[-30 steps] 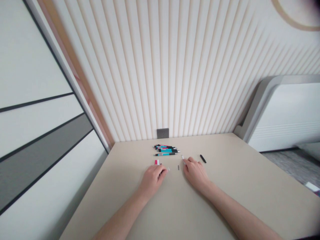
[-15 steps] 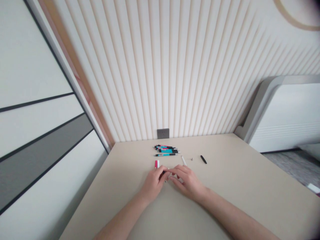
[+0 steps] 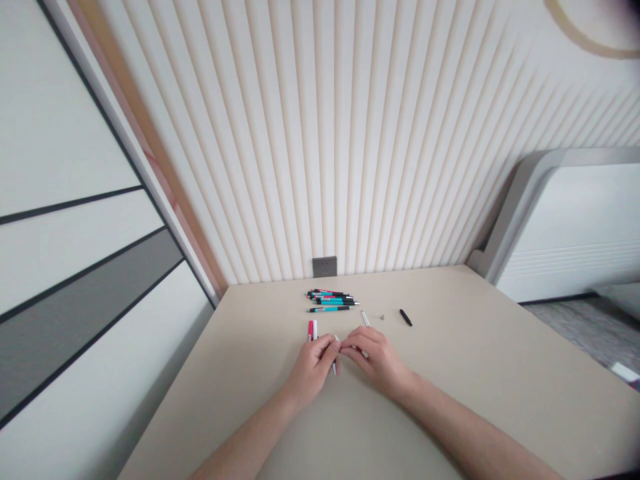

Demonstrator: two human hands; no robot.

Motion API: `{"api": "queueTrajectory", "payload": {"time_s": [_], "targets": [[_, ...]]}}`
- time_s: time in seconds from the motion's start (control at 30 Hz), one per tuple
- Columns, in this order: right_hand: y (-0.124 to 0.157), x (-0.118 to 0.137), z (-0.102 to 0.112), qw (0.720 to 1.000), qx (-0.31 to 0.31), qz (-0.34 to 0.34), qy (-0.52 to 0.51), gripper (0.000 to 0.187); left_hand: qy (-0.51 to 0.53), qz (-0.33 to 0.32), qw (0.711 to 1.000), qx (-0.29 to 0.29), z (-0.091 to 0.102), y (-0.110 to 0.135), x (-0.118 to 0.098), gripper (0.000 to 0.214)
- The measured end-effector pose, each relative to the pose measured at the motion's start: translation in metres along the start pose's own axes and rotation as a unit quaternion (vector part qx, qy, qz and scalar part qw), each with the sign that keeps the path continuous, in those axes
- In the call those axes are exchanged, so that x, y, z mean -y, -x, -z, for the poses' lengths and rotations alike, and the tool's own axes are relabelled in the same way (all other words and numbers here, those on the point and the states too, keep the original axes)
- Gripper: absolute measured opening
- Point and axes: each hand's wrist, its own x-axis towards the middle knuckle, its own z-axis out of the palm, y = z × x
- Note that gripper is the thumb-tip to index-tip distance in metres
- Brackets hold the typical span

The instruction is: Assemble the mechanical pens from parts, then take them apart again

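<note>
My left hand (image 3: 309, 368) is closed in a pinch around a slim pen part (image 3: 335, 368), whose pale tip points down below the fingers. My right hand (image 3: 376, 357) meets it fingertip to fingertip, pinched closed; whatever lies between its fingers is hidden. Just beyond my left hand, a red tube (image 3: 311, 328) and a white tube (image 3: 315, 329) lie side by side, partly covered by the fingers. Behind my right hand are thin white sticks (image 3: 365, 319), a tiny metallic piece (image 3: 382, 317) and a short black piece (image 3: 405, 317) like a pen grip.
Several blue, red and black pens (image 3: 333, 299) lie piled toward the back of the beige table (image 3: 250, 353). A dark wall socket (image 3: 325, 267) sits on the ribbed wall just behind. White panels rise on the left; a grey-white headboard (image 3: 565, 220) stands at right.
The pen part in my left hand now shows its tip pointing down below the fingers. My right fingertips have drawn together against the left ones.
</note>
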Motion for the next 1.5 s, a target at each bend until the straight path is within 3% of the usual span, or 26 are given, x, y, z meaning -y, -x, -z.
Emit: {"api": "queueTrajectory", "payload": {"time_s": [0.13,0.3,0.5,0.6,0.73,0.9,1.5], "targets": [[0.000,-0.003,0.003,0.999,0.000,-0.024,0.028,0.023,-0.015,-0.004,0.999,-0.035,0.001,0.000,-0.002,0.042],[-0.002,-0.022,0.012,0.990,-0.003,-0.112,0.084,0.024,-0.048,-0.015,0.994,-0.101,0.005,0.000,-0.001,0.037],[-0.004,-0.042,0.021,0.972,0.066,-0.169,0.147,0.025,-0.086,-0.011,0.988,-0.127,0.007,-0.002,0.005,0.033],[-0.005,-0.042,0.024,0.962,0.114,-0.159,0.190,0.024,-0.081,-0.011,0.988,-0.133,0.007,-0.002,0.009,0.036],[-0.005,-0.042,0.031,0.953,0.184,-0.090,0.222,0.023,-0.057,-0.011,0.989,-0.135,0.007,-0.002,0.013,0.045],[-0.005,-0.046,0.034,0.948,0.212,-0.058,0.231,0.020,-0.064,-0.015,0.989,-0.130,0.007,-0.002,0.012,0.045],[-0.006,-0.032,0.018,0.945,0.178,-0.093,0.259,0.016,-0.080,-0.025,0.988,-0.128,0.007,-0.002,0.010,0.038]]}}
